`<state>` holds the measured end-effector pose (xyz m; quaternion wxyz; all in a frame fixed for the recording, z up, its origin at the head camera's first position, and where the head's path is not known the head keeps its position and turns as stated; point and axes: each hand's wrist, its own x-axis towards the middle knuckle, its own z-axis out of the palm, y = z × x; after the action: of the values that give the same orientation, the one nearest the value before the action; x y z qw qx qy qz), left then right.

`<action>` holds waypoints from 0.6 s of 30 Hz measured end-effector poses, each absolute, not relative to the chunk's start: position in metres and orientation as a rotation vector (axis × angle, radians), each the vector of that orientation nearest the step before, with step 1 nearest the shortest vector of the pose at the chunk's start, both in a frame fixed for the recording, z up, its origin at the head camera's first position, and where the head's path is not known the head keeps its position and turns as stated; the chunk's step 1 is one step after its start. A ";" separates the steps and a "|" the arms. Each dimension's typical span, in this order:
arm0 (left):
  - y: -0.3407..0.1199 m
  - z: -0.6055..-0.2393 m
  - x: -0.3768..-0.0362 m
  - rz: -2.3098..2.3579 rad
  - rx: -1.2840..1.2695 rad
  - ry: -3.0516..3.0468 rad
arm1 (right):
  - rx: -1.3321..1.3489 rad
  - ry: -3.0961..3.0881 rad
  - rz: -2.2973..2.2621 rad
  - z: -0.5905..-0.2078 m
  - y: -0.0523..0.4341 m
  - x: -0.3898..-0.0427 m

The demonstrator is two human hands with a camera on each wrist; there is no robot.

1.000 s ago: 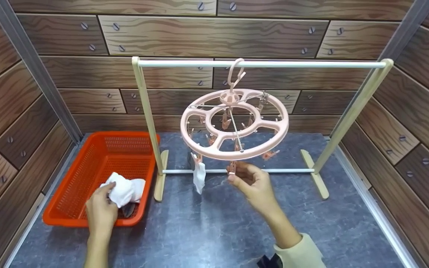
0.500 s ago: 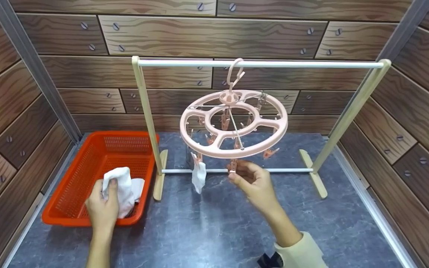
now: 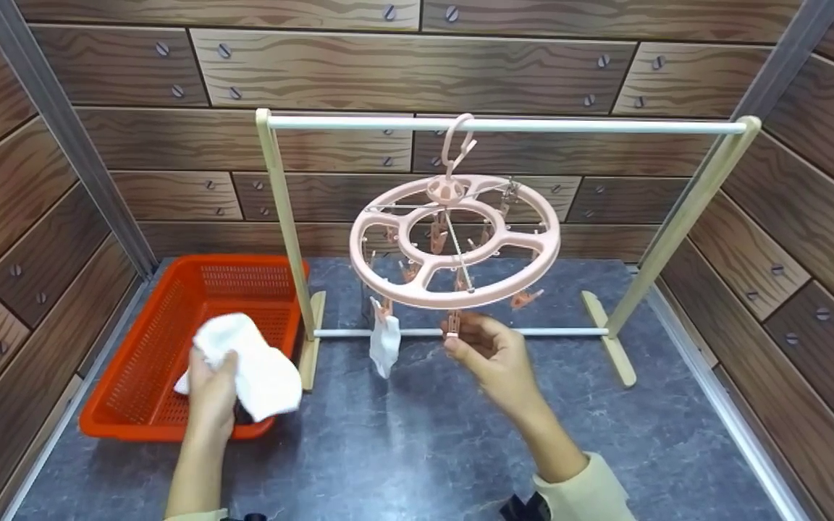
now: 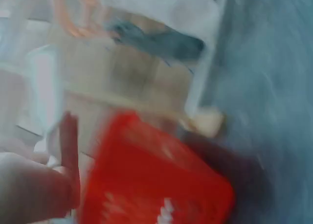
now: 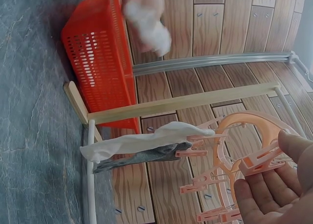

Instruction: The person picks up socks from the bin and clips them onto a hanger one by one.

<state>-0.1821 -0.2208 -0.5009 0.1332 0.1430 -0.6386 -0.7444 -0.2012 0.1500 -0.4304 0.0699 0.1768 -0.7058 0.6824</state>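
My left hand (image 3: 213, 391) grips a white sock (image 3: 261, 369) above the front right part of the red basket; both are blurred in the left wrist view. My right hand (image 3: 496, 362) pinches a pink clothespin (image 5: 259, 160), its thumb on one side and fingers on the other. That clothespin hangs from the front rim of a round pink clip hanger (image 3: 453, 295). To its left, another clip bears a white sock (image 3: 385, 347), with a grey sock (image 5: 146, 158) hanging beside it. Part of another white piece (image 3: 182, 383) shows inside the basket.
The clip hanger hooks over the white top bar (image 3: 569, 126) of a wooden-legged rack. Its left post (image 3: 287, 217) stands between the red basket (image 3: 120, 340) and the hanger. A low crossbar (image 3: 562, 332) runs behind my right hand. Plank-patterned walls enclose the grey tabletop (image 3: 388, 463).
My left hand has picked up the white sock from the basket and raised it, with its loose end swinging right over the rim. The right hand keeps its place at the clothespin.
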 end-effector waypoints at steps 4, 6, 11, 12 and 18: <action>-0.223 -0.513 -0.181 -1.691 0.313 -2.423 | 0.541 -2.122 2.047 -0.430 0.150 -0.202; -0.220 -0.514 -0.179 -1.417 0.271 -2.573 | 0.548 -2.120 2.042 -0.431 0.150 -0.203; -0.211 -0.515 -0.168 -0.989 0.106 -2.516 | 0.541 -2.129 2.031 -0.433 0.150 -0.203; -0.210 -0.516 -0.164 -0.968 0.036 -2.511 | 0.540 -2.131 2.031 -0.434 0.151 -0.203; -0.207 -0.519 -0.152 -0.940 -0.217 -2.787 | 0.540 -2.126 2.020 -0.434 0.152 -0.203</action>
<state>-0.1517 -0.2067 -0.5185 0.0959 -0.0733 -0.9406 -0.3173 -0.2029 0.1524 -0.4338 0.0798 0.1806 -0.7107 0.6752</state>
